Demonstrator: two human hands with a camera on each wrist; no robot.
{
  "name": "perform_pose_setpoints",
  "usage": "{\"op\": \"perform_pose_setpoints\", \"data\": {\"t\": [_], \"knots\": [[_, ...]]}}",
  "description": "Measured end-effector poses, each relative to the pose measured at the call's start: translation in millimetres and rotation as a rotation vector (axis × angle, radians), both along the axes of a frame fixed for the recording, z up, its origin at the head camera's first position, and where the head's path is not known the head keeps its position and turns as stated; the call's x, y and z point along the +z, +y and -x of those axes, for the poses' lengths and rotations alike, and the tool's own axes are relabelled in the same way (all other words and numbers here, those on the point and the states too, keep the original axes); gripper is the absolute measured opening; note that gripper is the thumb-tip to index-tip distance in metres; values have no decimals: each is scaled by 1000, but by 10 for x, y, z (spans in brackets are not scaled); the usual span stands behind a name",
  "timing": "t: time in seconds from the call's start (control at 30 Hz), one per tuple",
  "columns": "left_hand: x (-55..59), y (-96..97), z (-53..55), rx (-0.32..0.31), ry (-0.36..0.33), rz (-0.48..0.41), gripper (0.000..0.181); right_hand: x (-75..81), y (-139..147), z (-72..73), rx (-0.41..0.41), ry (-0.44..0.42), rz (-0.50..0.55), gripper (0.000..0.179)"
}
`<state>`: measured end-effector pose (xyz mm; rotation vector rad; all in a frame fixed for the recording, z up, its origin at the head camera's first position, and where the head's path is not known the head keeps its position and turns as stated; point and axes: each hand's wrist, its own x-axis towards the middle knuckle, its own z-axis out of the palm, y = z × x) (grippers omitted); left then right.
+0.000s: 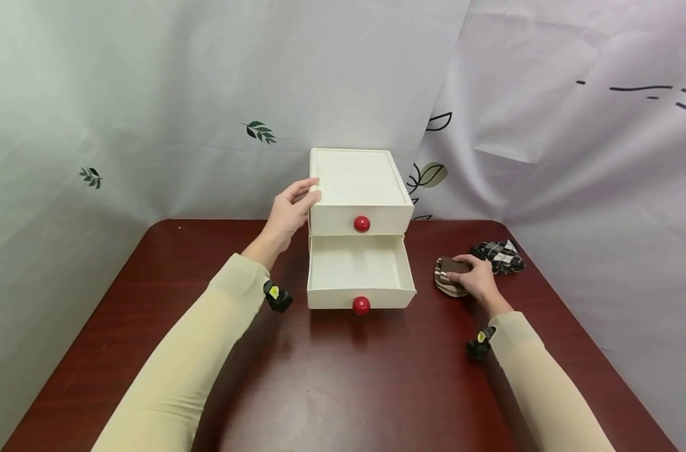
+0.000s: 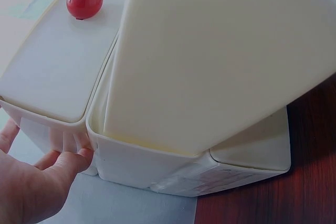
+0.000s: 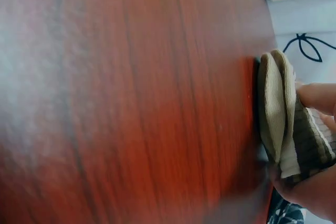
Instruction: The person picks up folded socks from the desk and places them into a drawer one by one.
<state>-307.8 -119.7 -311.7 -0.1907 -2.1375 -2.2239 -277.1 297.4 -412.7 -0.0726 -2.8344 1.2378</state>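
Note:
A white drawer cabinet stands at the back of the table; its lower drawer is pulled out, with no contents visible inside, and the drawer above is closed. My left hand rests against the cabinet's upper left side, fingertips at the top edge. In the left wrist view, its fingers and thumb touch the side wall. To the right of the cabinet, my right hand pinches a folded pair of brown socks with beige and white parts. The right wrist view shows the folded socks between thumb and fingers, close to the tabletop.
Just behind the right hand lies a black, white and grey argyle bundle, apparently socks, near the right edge of the dark red table. Red round knobs stick out from the drawer fronts. A pale patterned cloth hangs behind the table.

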Motion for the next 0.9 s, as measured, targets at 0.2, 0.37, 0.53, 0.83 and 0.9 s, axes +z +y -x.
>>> {"op": "perform_pose_setpoints", "data": {"t": [0.2, 0.37, 0.53, 0.83, 0.9], "knots": [[8, 5, 2, 3, 3, 13, 42, 7, -33, -31, -57, 55, 12, 39], [3, -1, 2, 3, -6, 8, 42, 101, -81, -71, -183, 61, 95, 35], [7, -12, 6, 8, -6, 5, 42, 315, -154, -69, -267, 101, 179, 35], [8, -8, -6, -1, -6, 2, 42, 744, -352, -142, -269, 250, 211, 32], [4, -5, -9, -1, -6, 3, 42, 831, -419, -187, -240, 303, 191, 31]]}}
